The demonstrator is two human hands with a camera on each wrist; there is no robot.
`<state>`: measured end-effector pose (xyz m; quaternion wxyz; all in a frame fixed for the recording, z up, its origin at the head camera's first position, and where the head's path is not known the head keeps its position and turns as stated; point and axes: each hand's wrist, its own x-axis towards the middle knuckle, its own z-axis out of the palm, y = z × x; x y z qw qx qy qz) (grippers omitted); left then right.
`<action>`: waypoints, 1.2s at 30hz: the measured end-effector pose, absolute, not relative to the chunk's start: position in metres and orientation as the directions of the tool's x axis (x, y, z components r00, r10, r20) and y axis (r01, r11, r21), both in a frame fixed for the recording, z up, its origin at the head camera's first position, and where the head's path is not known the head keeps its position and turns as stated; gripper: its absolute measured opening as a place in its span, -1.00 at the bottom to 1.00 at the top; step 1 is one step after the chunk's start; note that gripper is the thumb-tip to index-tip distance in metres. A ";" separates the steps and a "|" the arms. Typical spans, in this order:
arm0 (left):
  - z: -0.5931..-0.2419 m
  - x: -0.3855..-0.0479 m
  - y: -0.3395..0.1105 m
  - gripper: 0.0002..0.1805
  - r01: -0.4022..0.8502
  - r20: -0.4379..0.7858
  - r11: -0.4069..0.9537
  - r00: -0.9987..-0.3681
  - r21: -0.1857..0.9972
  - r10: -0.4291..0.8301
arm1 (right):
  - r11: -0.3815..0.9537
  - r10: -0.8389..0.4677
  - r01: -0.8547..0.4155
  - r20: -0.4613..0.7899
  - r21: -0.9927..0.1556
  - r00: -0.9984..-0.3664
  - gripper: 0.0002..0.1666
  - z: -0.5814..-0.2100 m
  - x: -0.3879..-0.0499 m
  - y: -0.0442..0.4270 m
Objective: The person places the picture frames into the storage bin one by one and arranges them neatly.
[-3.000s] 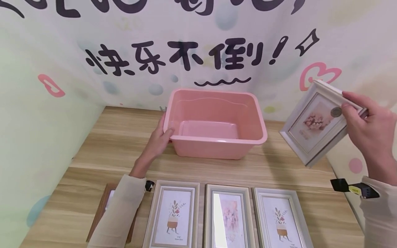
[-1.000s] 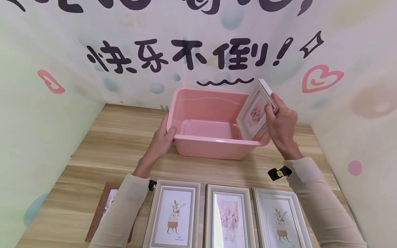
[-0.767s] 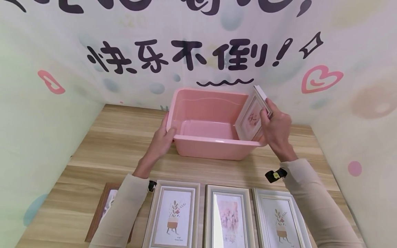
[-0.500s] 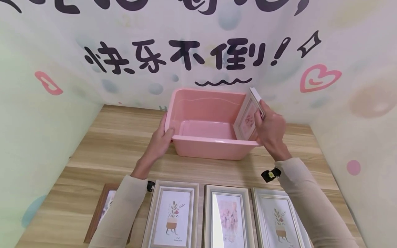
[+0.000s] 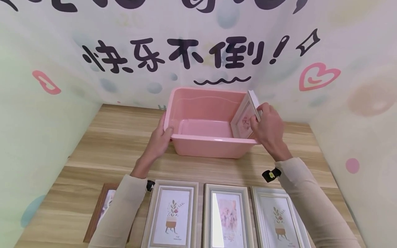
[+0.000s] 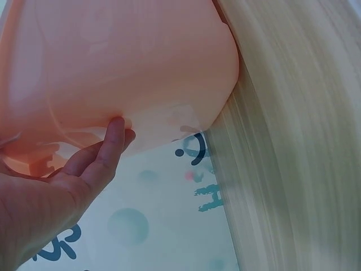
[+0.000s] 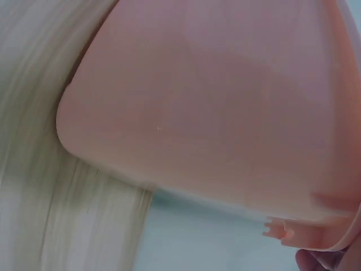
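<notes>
A booth-like nook: printed backdrop [image 5: 133,82] on three sides of a wood-grain tabletop [image 5: 105,144]

Tub [image 5: 214,148], plain pink. Frame inside its right end [image 5: 242,119], white, shows a pink blossom print. Desk [image 5: 118,144], light-brown streaked wood grain. Near row, left to right: reddish-brown frame [image 5: 99,210]; cream frame [image 5: 172,215], print in orange, green and red; beige frame [image 5: 227,215], pink print; silvery-white frame [image 5: 277,215], plant print. Backdrop [image 5: 136,91], white, black lettering, bluish spots.

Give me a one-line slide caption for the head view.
Left hand gripping a pink tub, right hand holding a pale picture frame partly inside it, four more frames lying on the wooden table.
</notes>
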<state>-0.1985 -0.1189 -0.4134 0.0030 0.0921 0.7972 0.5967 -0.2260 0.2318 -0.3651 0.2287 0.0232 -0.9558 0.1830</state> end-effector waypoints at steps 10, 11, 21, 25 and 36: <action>-0.414 -0.198 -0.119 -0.30 0.141 0.106 0.247 -0.983 0.959 0.151 | 0.891 -0.110 -0.192 0.215 -0.412 -0.970 -0.27 -0.359 -0.228 0.234; -0.414 -0.198 -0.119 -0.29 0.140 0.103 0.248 -0.983 0.959 0.154 | 0.892 -0.118 -0.191 0.196 -0.411 -0.973 -0.26 -0.358 -0.227 0.235; -0.384 -0.184 -0.115 -0.29 0.097 0.055 0.269 -0.986 0.958 0.159 | 0.868 -0.130 -0.160 0.095 -0.470 -0.987 -0.19 -0.349 -0.220 0.241; -0.375 -0.179 -0.114 -0.30 0.102 0.059 0.275 -0.985 0.956 0.163 | 0.860 -0.106 -0.150 0.116 -0.487 -0.988 -0.11 -0.345 -0.211 0.249; -0.376 -0.180 -0.114 -0.29 0.107 0.065 0.265 -0.984 0.958 0.163 | 0.865 -0.097 -0.192 0.221 -0.463 -0.970 -0.14 -0.360 -0.171 0.288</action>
